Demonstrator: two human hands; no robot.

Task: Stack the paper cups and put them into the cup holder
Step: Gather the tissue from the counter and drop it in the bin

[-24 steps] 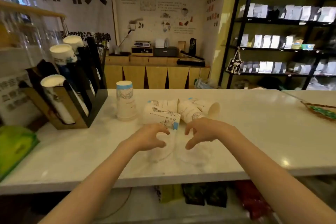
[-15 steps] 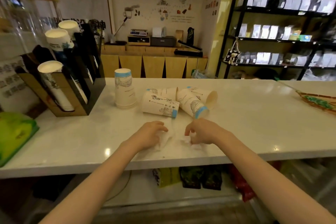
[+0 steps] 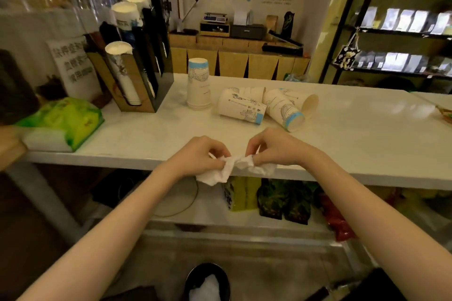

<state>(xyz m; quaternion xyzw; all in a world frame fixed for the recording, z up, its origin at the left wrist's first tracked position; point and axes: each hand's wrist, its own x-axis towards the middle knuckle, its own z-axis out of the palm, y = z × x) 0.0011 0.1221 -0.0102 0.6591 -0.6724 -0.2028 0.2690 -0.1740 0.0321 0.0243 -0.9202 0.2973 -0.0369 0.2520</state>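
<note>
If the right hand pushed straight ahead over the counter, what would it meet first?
Probably the fallen cup with the blue rim, lying on its side just beyond the right hand, which grips a crumpled tissue. Depth is uncertain.

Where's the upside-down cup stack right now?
Head view, left of centre: the stack stands on the counter between the cup holder and the fallen cups.

Both bare forearms reach forward, the left hand (image 3: pixel 199 154) and right hand (image 3: pixel 274 148) close together, fingers (image 3: pixel 252 146) pinched shut, knuckles up.
</note>
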